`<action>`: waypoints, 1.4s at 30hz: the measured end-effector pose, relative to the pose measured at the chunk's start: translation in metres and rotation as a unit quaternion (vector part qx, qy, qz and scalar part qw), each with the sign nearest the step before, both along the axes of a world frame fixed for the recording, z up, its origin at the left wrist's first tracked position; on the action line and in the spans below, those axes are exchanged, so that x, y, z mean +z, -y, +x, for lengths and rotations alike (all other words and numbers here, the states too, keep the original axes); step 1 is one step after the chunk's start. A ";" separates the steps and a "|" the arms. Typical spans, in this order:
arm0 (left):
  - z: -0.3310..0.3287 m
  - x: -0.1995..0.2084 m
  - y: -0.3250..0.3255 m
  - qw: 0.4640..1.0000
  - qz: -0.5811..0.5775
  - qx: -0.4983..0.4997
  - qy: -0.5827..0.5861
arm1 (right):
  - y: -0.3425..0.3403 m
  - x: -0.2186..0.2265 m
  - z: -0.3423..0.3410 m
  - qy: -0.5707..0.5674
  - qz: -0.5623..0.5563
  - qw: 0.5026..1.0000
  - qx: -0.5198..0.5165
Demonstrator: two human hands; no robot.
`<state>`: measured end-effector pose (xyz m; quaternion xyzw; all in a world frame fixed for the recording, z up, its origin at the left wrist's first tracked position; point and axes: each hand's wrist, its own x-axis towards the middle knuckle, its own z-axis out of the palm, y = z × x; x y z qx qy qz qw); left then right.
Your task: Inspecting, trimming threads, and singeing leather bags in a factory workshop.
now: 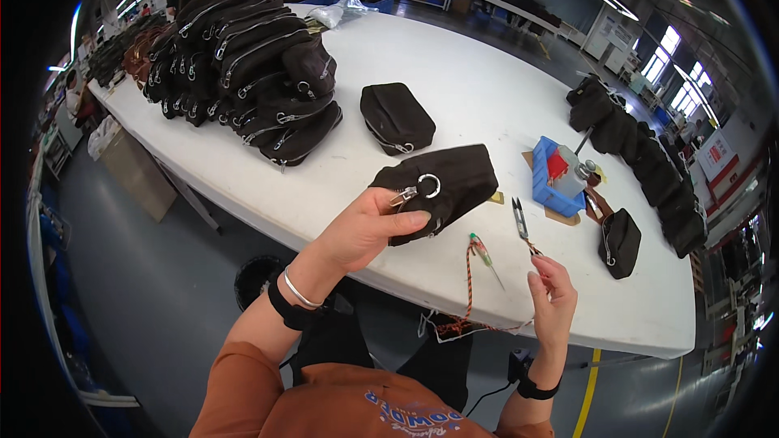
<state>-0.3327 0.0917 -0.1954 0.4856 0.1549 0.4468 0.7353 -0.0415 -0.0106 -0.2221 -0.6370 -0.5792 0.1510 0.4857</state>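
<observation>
1. A black pouch [462,178], zippered, is held up over the near side of the white tabletop [479,113], tilted with its far right corner raised.
2. The left hand [365,231] has its grip clenched on the near left end of this pouch, thumb laid across the front. A silver metal ring [428,186] and a zipper pull [403,196] show just beside the thumb.
3. The right hand [553,296] is at the near right edge, fingers curled beside a braided cord [531,248] that meets the handle end of the thread snips [519,215]; whether its grip is pinched or released, I cannot tell.
4. Between the hands lies an awl [480,251] with a green-ended clear handle, tied to an orange-and-dark cord [469,284] running to the near edge.
5. Farther off, a second pouch [398,118] rests alone, right of a tall pile of black pouches [243,73] on the far left.
6. Right of the snips, a blue bin [556,197] holds a bottle [573,185] and a red item [556,164].
7. Another pouch [620,243] lies nearer and to the right; beyond it stretches a row of dark pouches [641,154] along the right side.
</observation>
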 end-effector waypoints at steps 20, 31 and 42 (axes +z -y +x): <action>0.022 -0.023 0.032 0.993 -0.037 0.084 -0.069 | -0.039 -0.015 -0.098 -0.079 0.198 0.968 0.129; 0.019 -0.033 0.041 0.994 -0.049 0.052 -0.088 | -0.030 -0.025 -0.100 -0.110 0.203 0.964 0.134; 0.027 -0.043 0.055 0.988 0.038 0.069 -0.134 | 0.013 -0.018 -0.116 0.053 0.165 0.985 0.019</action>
